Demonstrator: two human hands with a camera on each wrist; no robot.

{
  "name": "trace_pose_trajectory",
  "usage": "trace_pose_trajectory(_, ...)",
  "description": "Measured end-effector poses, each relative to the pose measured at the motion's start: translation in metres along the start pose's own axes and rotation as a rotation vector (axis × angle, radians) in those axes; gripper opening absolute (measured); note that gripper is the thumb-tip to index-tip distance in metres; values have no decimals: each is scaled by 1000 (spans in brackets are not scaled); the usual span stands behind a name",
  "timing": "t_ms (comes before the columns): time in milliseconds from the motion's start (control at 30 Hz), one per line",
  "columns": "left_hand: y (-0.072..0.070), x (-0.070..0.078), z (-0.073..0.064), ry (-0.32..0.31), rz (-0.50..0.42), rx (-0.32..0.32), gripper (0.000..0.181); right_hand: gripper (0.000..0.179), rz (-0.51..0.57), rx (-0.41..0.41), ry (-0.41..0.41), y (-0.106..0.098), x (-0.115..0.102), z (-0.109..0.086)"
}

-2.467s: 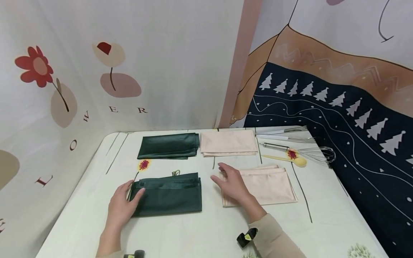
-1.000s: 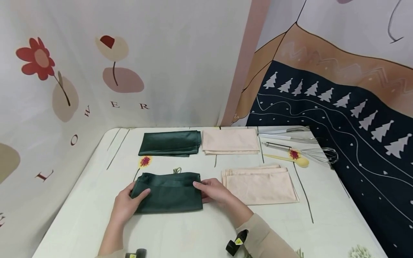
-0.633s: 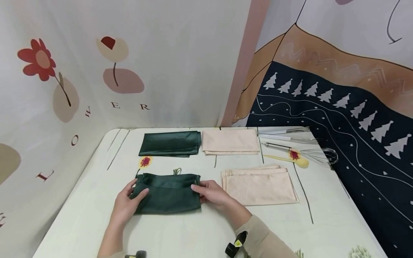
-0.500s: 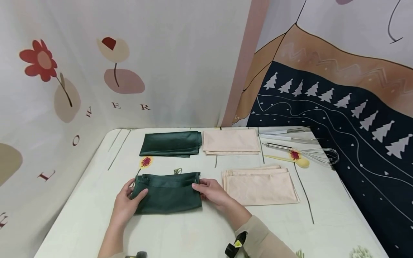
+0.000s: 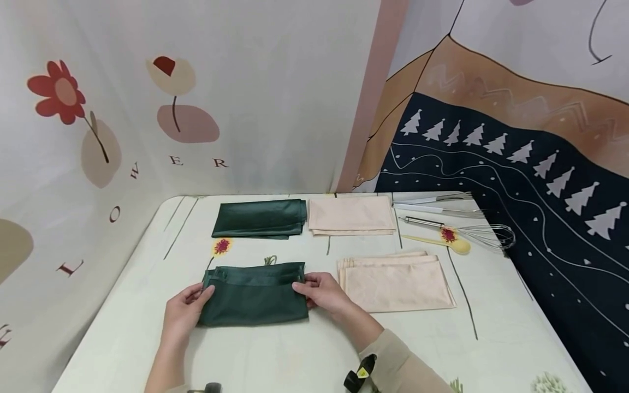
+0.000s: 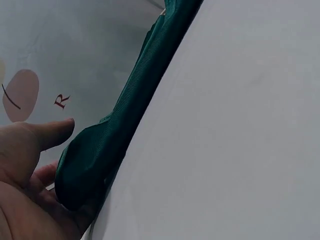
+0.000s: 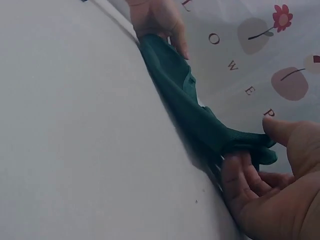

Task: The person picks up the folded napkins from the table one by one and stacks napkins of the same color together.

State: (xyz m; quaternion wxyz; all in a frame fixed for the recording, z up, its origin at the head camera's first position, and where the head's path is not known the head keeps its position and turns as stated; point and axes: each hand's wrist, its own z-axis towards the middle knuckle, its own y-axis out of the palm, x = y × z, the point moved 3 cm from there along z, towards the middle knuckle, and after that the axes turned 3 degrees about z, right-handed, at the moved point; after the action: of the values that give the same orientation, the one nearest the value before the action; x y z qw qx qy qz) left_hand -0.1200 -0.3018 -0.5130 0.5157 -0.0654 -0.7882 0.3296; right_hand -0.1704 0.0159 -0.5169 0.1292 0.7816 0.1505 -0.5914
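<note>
A folded dark green cloth [image 5: 253, 303] lies at the front left of the table, its right end lifted a little. My left hand [image 5: 181, 312] is at its left edge, thumb above and fingers beneath; in the left wrist view the thumb [image 6: 57, 132] stands slightly off the fabric. At the opposite edge my right hand [image 5: 326, 292] pinches the cloth, thumb on top and fingers under, as the right wrist view shows at the raised end [image 7: 250, 142]. The fingertips beneath the fabric are partly hidden.
Behind lie another folded green cloth [image 5: 257, 219] and a folded pale pink cloth [image 5: 351, 215]. A second pink cloth [image 5: 398, 284] is right of my right hand. A whisk [image 5: 472, 232], a yellow spoon [image 5: 459, 246] and white-handled utensils [image 5: 422, 208] lie at the back right.
My right hand has come from above the near pink cloth to the green cloth's right edge and taken hold. My left hand has shifted slightly left and down along its edge.
</note>
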Motion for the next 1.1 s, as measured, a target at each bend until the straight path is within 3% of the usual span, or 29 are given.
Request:
trace_pose_trajectory(167,-3,-1,2,86,124,-6,63,27,-368,17,-124,0,0,-1)
trace_pose_trajectory(300,-6,-2,4,122,183,-70,67,23,-490,22,-172,0,1,-2)
trace_pose_trajectory(500,-10,-3,5,165,212,-162,71,25,-464,-27,-137,1,1,-4)
trace_pose_trajectory(733,-15,-7,2,152,236,-202,71,18,-317,-121,-45,5,2,-10)
trace_pose_trajectory(967,-14,-9,0,114,109,-189,63,20,-297,-111,-63,6,5,-10)
trace_pose_trajectory(1100,-13,-6,0,110,60,-162,54,11,-302,-96,-103,7,4,-10)
